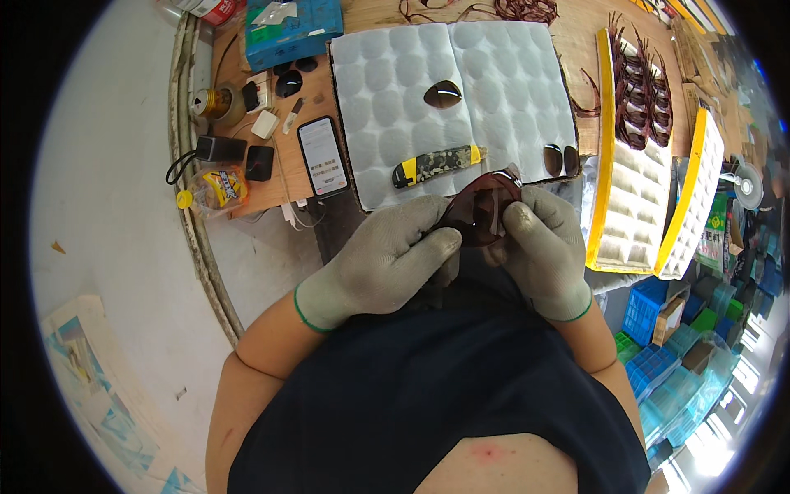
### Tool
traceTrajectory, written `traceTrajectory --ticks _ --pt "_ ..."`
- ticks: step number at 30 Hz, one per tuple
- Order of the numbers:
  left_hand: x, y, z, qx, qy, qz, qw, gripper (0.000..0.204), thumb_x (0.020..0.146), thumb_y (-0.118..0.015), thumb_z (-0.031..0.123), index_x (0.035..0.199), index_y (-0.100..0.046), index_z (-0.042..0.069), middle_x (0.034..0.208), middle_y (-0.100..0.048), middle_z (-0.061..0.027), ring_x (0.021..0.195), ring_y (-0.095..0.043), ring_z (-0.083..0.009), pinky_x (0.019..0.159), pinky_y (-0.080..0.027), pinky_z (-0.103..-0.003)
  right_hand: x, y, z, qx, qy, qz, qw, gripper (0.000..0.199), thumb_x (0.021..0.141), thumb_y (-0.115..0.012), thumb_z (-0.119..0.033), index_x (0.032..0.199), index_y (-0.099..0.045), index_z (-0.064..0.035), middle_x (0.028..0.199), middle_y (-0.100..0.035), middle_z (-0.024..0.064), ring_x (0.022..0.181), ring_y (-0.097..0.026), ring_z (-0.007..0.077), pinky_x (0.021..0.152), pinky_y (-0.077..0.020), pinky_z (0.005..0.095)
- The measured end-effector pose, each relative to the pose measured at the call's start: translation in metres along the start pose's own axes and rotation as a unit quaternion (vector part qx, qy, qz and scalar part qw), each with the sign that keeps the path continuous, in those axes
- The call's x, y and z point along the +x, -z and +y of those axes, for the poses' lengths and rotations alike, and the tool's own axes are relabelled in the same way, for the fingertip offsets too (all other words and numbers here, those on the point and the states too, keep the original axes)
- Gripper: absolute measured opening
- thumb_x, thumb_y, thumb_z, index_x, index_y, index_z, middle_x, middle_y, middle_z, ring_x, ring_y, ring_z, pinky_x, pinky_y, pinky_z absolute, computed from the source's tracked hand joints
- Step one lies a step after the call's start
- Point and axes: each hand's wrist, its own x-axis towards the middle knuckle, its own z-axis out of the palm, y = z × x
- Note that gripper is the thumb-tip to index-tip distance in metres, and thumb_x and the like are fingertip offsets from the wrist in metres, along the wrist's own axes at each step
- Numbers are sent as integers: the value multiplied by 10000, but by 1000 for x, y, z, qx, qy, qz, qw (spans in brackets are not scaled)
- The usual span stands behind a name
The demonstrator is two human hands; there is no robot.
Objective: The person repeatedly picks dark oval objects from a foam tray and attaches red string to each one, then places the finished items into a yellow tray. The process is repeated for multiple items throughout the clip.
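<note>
Both hands wear pale grey knit gloves and hold a pair of sunglasses (479, 216) in front of my body. The frame is reddish-brown, and the lens that shows is dark. My left hand (374, 262) grips its left side, thumb on the near face. My right hand (550, 251) pinches the right side between thumb and fingers. Just beyond lies a dimpled white padded sheet (399, 107). On it are a yellow-and-camouflage utility knife (436, 165), a loose dark lens (443, 95) and two more lenses (553, 160) at the right edge.
To the left are a phone (323, 155), a black box-shaped device (220, 150), a bottle (220, 189), a can (212, 104) and a blue box (295, 37). Yellow-edged compartment trays (629, 222) stand at the right, one bearing several brown frames (642, 95). Blue crates (646, 309) lie beyond.
</note>
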Motion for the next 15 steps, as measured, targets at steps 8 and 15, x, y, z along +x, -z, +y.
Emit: traceTrajectory --ticks 8,15 --pt "20 -16 29 121 -45 20 991 269 1000 -597 113 1209 -591 -57 819 -694 -165 720 -713 -242 648 -555 -393 -13 9 -18 -50 -14 -8 999 228 1013 -715 -177 1103 -668 27 891 -683 22 763 -599 80 681 -479 244" --pt "57 -57 13 297 -256 60 918 440 942 -669 60 1300 -503 -135 882 -695 -247 653 -724 -393 609 -572 -438 -16 56 -19 -7 -28 -47 998 259 1033 -688 -236 1066 -692 21 853 -686 21 765 -601 67 671 -485 246"
